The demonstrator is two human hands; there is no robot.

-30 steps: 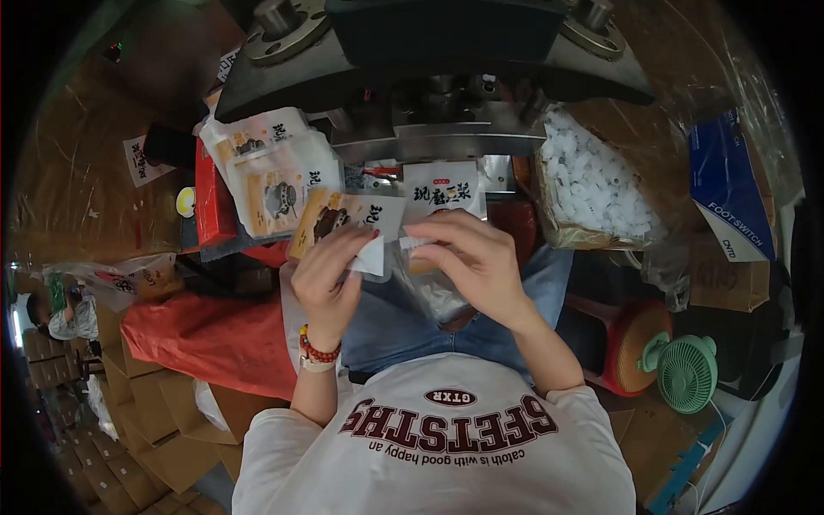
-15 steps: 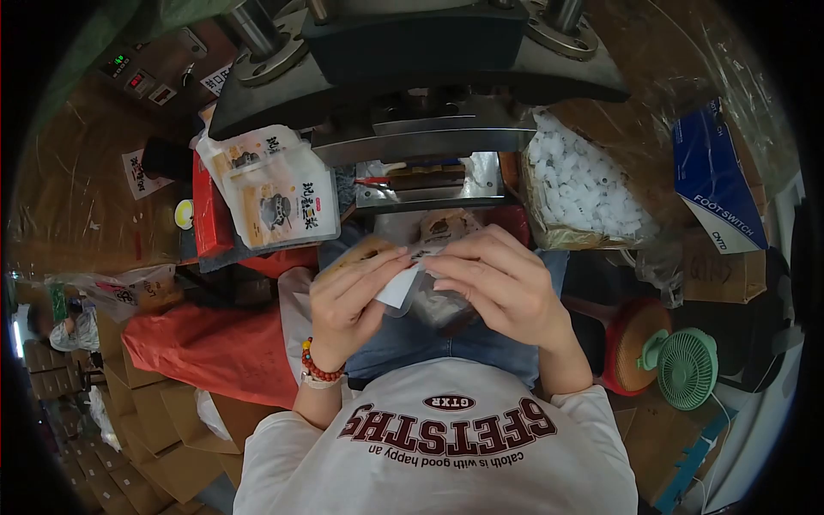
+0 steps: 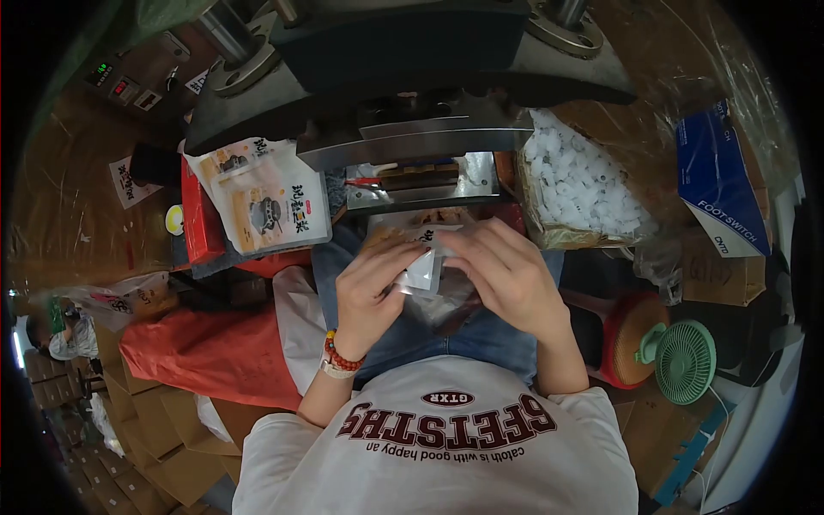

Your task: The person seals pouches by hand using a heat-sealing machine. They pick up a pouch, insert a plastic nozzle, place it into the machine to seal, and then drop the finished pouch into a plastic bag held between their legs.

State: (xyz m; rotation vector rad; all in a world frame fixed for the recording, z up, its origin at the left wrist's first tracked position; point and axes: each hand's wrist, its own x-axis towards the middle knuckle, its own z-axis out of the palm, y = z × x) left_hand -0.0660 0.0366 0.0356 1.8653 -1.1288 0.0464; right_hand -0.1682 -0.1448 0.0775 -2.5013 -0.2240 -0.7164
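Note:
Between my two hands is a printed plastic pouch point(image 3: 420, 273), its pale corner showing over my lap. My left hand point(image 3: 371, 279) has its fingers closed on the pouch's left side. On the other side my right hand point(image 3: 498, 273) pinches the pouch's edge near the top; the fingertips partly cover it. Below and behind it a clear plastic bag point(image 3: 442, 311) lies on my lap, with more printed pouches partly hidden under the hands. Just ahead stands a press machine with a metal bar point(image 3: 416, 143) above a shiny plate point(image 3: 477, 182).
A stack of printed pouches point(image 3: 273, 206) lies at the left beside a red box point(image 3: 200, 215). At the right is a box of white plastic spouts point(image 3: 584, 176). Farther right are a blue foot-switch box point(image 3: 717, 184) and a green fan point(image 3: 685, 362).
My left hand has moved right and slightly up, closer to my right hand. The pouch's pale corner has shifted up and right. The view has turned slightly.

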